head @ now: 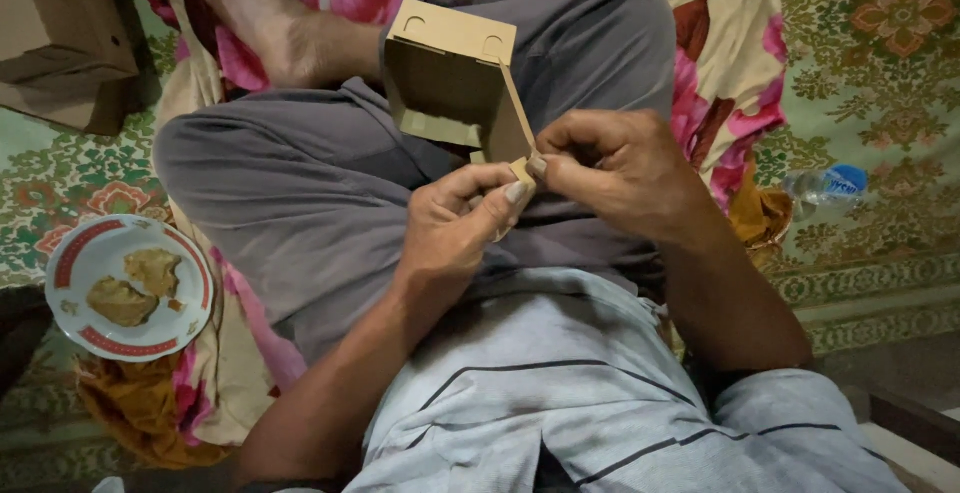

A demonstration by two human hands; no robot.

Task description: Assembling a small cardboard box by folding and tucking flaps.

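Here's the small cardboard box (452, 83), plain brown, half folded, held up over the person's lap above crossed legs in grey trousers (300, 193). Its open side faces down toward the camera, and the top panel shows two little curved slots along the edge. One side panel runs down at a slant to a narrow tab (521, 170) at the bottom corner, and that's where both hands meet.

The left hand (455, 228) comes up from below, thumb and forefinger pressed together on that tab, thumbnail right against the cardboard. The right hand (615, 168) closes in from the other side, fingers curled, thumb and fingertips pinched tight on the same corner. So both grips are clamped on the box's lower tab, fingertips touching each other across it.

Moving outward: a bare foot (260, 18) rests at the top of the view, just left of the box, on a pink floral cloth (720, 83). The person wears a pale striped shirt (560, 393).

Down at the left, on the cloth's edge, sits a white plate with a red rim (70, 263), with a couple of brownish food pieces on it. A larger cardboard carton (60, 43) lies in the top left corner on the green patterned carpet (880, 43). Off to the right, well apart from the hands, a clear plastic bottle (825, 186) with a blue label lies on its side.
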